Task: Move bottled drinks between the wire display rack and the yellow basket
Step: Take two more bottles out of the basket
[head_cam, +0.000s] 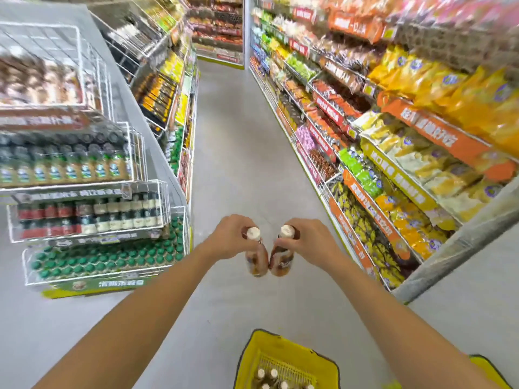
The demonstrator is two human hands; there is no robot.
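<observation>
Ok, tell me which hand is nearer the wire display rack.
Left. The left hand, holding a bottle, is on the side of the wire display rack; the right hand is further toward the snack shelves.

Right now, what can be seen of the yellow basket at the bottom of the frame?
The yellow basket stands on the grey floor, below and nearer the person than both hands, cut off by the frame's bottom edge. It looks like plastic, with slotted walls and a dark-edged rim. Inside, several upright bottles with pale caps show. Neither hand touches it.
</observation>
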